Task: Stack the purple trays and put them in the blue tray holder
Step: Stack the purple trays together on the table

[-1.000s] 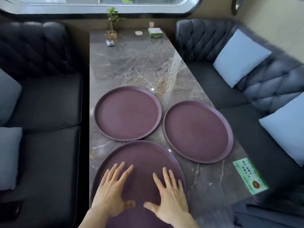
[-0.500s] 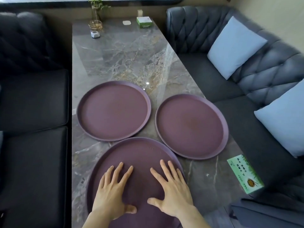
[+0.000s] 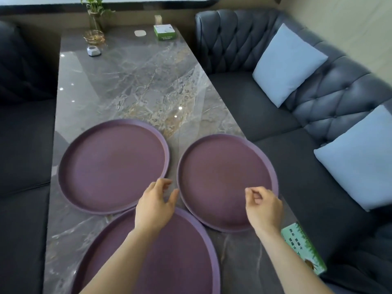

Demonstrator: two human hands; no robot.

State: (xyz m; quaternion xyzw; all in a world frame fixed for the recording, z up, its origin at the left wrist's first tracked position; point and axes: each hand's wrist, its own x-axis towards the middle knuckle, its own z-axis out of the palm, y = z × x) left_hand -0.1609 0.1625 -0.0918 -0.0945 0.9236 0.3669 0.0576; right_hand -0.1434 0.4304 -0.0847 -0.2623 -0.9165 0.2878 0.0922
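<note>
Three round purple trays lie flat on the marble table [image 3: 131, 81]: a left tray [image 3: 110, 166], a right tray [image 3: 220, 175] and a near tray [image 3: 169, 257] closest to me. My left hand [image 3: 153, 205] hovers over the gap where the three trays meet, fingers loosely curled and apart, holding nothing. My right hand [image 3: 264, 209] is over the near right rim of the right tray, fingers curled inward, nothing gripped. No blue tray holder is in view.
A green card [image 3: 303, 249] lies at the table's right edge near me. At the far end stand a plant in a glass vase [image 3: 94, 28], a small white object [image 3: 93, 50] and a green box [image 3: 165, 32]. Dark sofas with light blue cushions [image 3: 286, 62] flank the table.
Both hands have lifted off the near tray and moved forward, the left toward the gap between trays, the right to the right tray's rim. Their fingers have curled. The camera has shifted.
</note>
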